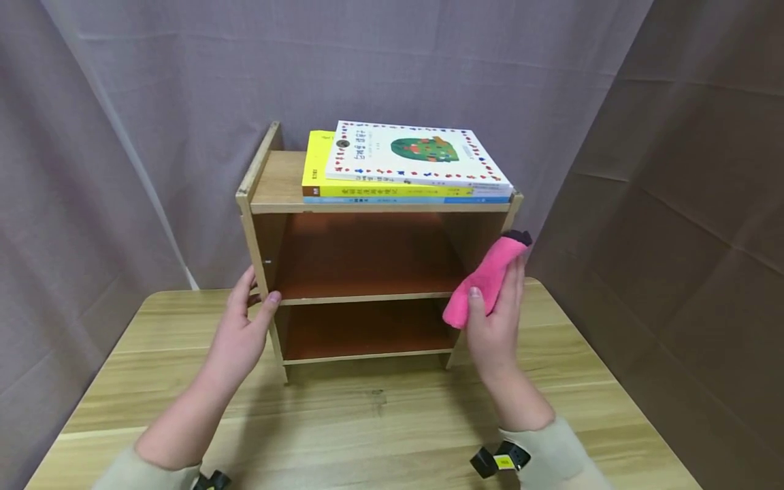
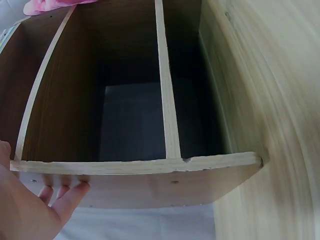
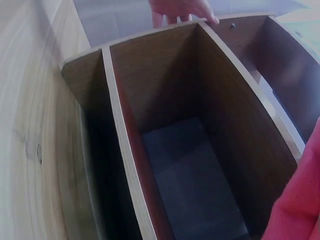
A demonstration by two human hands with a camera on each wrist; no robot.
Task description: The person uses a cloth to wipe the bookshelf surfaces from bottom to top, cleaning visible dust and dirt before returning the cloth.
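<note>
A small wooden shelf (image 1: 382, 298) stands upright on the table, its open front facing me. My left hand (image 1: 241, 333) grips its left side panel, thumb over the front edge and fingers (image 2: 70, 200) along the outer face. At the opposite side, my right hand (image 1: 499, 333) holds a pink cloth (image 1: 490, 275) with a dark end, thumb on its near side. In the head view the cloth overlaps the right side panel's front edge. The right wrist view catches the bunched cloth (image 3: 297, 205) at its right border and the left hand (image 3: 181, 7) at the top.
On the shelf's top lie several stacked books; a white picture book (image 1: 416, 153) covers part of a yellow one (image 1: 317, 160), with a blue spine (image 1: 392, 200) beneath. Grey curtain (image 1: 380, 61) hangs close behind the wooden table (image 1: 367, 429) and at both sides.
</note>
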